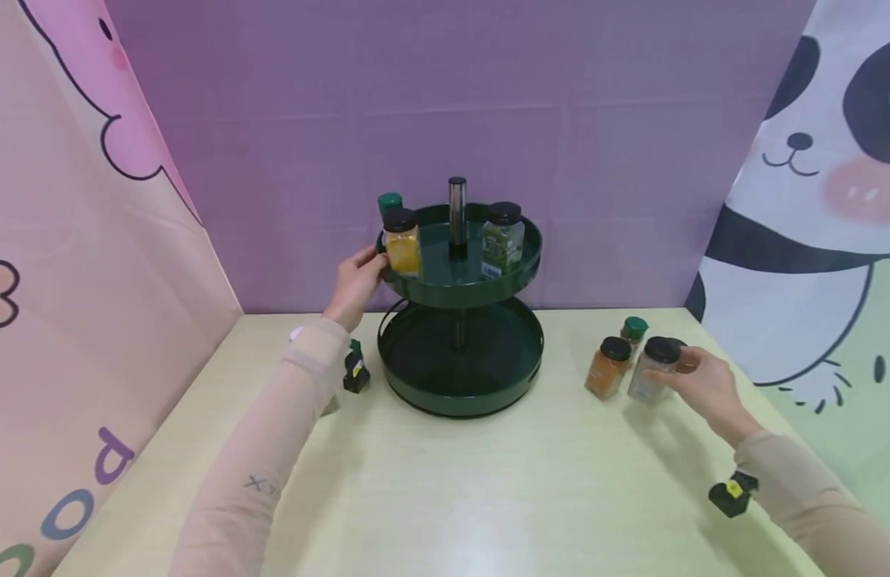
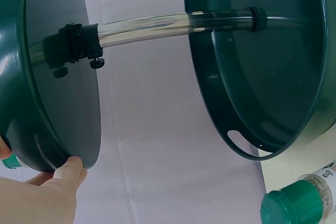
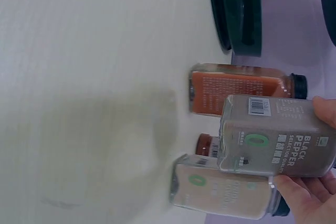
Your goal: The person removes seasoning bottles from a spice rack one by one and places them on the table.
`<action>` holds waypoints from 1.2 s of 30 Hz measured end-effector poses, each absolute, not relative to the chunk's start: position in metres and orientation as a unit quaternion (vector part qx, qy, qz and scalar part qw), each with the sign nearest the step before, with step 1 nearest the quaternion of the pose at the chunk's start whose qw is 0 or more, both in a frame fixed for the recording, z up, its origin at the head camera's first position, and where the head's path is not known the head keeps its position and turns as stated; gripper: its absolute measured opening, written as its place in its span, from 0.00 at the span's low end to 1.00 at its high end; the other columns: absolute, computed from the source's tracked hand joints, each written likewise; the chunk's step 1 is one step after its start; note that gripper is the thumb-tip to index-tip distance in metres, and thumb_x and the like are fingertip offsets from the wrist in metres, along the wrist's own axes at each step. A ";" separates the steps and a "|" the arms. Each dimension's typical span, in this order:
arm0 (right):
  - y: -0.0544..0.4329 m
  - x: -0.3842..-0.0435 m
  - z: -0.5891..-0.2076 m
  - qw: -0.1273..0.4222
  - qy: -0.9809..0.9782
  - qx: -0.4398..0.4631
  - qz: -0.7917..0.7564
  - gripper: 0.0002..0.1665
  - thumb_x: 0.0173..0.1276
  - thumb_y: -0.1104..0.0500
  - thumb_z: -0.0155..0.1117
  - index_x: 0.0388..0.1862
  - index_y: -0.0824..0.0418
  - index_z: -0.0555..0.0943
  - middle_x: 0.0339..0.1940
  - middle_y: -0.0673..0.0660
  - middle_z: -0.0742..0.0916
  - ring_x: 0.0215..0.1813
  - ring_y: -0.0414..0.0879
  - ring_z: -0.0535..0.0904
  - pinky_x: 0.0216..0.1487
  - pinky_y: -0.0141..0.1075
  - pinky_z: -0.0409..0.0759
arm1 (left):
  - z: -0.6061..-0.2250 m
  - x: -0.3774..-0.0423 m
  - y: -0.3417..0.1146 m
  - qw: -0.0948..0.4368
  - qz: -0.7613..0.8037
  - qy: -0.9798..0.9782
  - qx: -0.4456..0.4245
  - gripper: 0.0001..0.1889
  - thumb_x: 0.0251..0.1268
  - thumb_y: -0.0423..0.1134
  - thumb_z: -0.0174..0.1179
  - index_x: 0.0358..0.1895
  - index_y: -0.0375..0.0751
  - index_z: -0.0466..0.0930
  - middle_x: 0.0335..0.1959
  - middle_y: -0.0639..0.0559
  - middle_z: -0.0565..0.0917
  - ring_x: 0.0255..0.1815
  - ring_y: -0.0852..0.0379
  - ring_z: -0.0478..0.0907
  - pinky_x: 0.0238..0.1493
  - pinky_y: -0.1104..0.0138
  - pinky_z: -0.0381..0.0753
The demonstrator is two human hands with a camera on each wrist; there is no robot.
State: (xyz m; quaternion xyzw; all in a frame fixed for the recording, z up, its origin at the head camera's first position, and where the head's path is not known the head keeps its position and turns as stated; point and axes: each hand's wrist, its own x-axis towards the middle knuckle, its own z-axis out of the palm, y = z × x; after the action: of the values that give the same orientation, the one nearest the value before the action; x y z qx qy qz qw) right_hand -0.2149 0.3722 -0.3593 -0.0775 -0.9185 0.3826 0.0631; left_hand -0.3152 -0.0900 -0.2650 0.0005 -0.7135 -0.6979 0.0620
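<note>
A dark green two-tier turntable rack [image 1: 459, 403] stands on the table. My left hand [image 1: 355, 284] grips the left rim of its upper tier [image 1: 463, 296], beside a yellow-filled jar [image 1: 404, 252]. At the right, my right hand [image 1: 710, 391] holds a black-capped black pepper jar [image 3: 278, 136] between thumb and fingers, upright in the head view. Whether its base touches the table, I cannot tell. Close by stand an orange-filled jar [image 1: 608, 370], a green-capped jar [image 1: 634, 328] and, partly hidden behind the pepper, a pale-filled jar [image 3: 220, 190].
On the upper tier are also a jar of green flakes [image 1: 503, 244] and a green-capped bottle [image 1: 390, 203]. Another green-capped bottle [image 2: 299, 203] is left of the rack, mostly hidden by my sleeve in the head view. A purple backdrop [image 1: 329, 160] hangs behind the table.
</note>
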 end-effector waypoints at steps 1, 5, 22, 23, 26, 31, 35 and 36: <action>0.373 -0.215 -0.361 0.060 -0.918 -0.078 0.383 0.55 0.55 0.38 0.64 0.64 0.77 0.57 0.57 0.76 0.71 0.56 0.66 0.69 0.50 0.55 0.73 | -0.265 -0.315 -0.090 0.063 -0.698 -0.713 0.002 0.24 0.67 0.37 0.46 0.66 0.39 0.63 0.65 0.46 0.68 0.62 0.56 0.66 0.65 0.66 0.65; 0.375 -0.216 -0.368 0.053 -0.917 -0.078 0.387 0.56 0.55 0.38 0.64 0.65 0.77 0.55 0.59 0.77 0.70 0.57 0.67 0.68 0.52 0.55 0.72 | -0.266 -0.315 -0.090 0.065 -0.698 -0.713 0.001 0.24 0.67 0.37 0.47 0.66 0.39 0.63 0.65 0.46 0.68 0.62 0.56 0.66 0.65 0.66 0.65; 0.374 -0.213 -0.383 0.042 -0.922 -0.086 0.376 0.56 0.53 0.37 0.64 0.64 0.77 0.58 0.58 0.77 0.70 0.56 0.67 0.68 0.51 0.54 0.73 | -0.265 -0.316 -0.091 0.066 -0.694 -0.717 -0.001 0.24 0.67 0.38 0.47 0.66 0.39 0.64 0.65 0.46 0.68 0.62 0.56 0.66 0.65 0.66 0.65; 0.374 -0.213 -0.384 0.041 -0.922 -0.087 0.376 0.55 0.53 0.37 0.64 0.64 0.76 0.58 0.58 0.76 0.70 0.56 0.66 0.68 0.51 0.54 0.73 | -0.265 -0.316 -0.090 0.068 -0.695 -0.716 -0.001 0.24 0.67 0.38 0.47 0.66 0.39 0.64 0.64 0.46 0.69 0.61 0.56 0.67 0.65 0.66 0.66; 0.375 -0.212 -0.387 0.041 -0.921 -0.090 0.378 0.54 0.53 0.37 0.64 0.64 0.75 0.59 0.59 0.76 0.70 0.56 0.66 0.68 0.51 0.54 0.72 | -0.265 -0.316 -0.090 0.071 -0.697 -0.714 -0.001 0.24 0.67 0.37 0.47 0.65 0.39 0.64 0.64 0.46 0.69 0.61 0.56 0.67 0.64 0.66 0.66; 0.378 -0.212 -0.390 0.043 -0.918 -0.094 0.383 0.53 0.54 0.37 0.64 0.64 0.73 0.59 0.60 0.75 0.69 0.57 0.66 0.67 0.52 0.55 0.71 | -0.266 -0.316 -0.089 0.078 -0.702 -0.708 0.000 0.24 0.65 0.36 0.48 0.65 0.38 0.65 0.63 0.45 0.70 0.60 0.57 0.68 0.64 0.67 0.67; 0.378 -0.211 -0.391 0.048 -0.917 -0.093 0.385 0.53 0.54 0.38 0.64 0.65 0.73 0.59 0.60 0.76 0.69 0.58 0.67 0.67 0.52 0.56 0.70 | -0.266 -0.315 -0.089 0.076 -0.703 -0.708 0.002 0.24 0.66 0.36 0.48 0.65 0.38 0.64 0.64 0.46 0.69 0.61 0.57 0.67 0.64 0.67 0.66; 0.378 -0.211 -0.391 0.048 -0.917 -0.092 0.385 0.53 0.55 0.38 0.64 0.65 0.73 0.59 0.60 0.76 0.69 0.58 0.67 0.67 0.52 0.56 0.70 | -0.266 -0.315 -0.089 0.075 -0.704 -0.707 0.003 0.24 0.66 0.36 0.48 0.65 0.38 0.64 0.64 0.46 0.69 0.61 0.57 0.67 0.64 0.67 0.67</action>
State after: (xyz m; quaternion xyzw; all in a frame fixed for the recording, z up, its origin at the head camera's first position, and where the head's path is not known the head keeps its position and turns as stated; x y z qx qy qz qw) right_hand -0.2112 0.3783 -0.3915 -0.0923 -0.9172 0.3846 0.0482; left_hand -0.3153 -0.0886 -0.2657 0.0027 -0.7066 -0.7037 0.0746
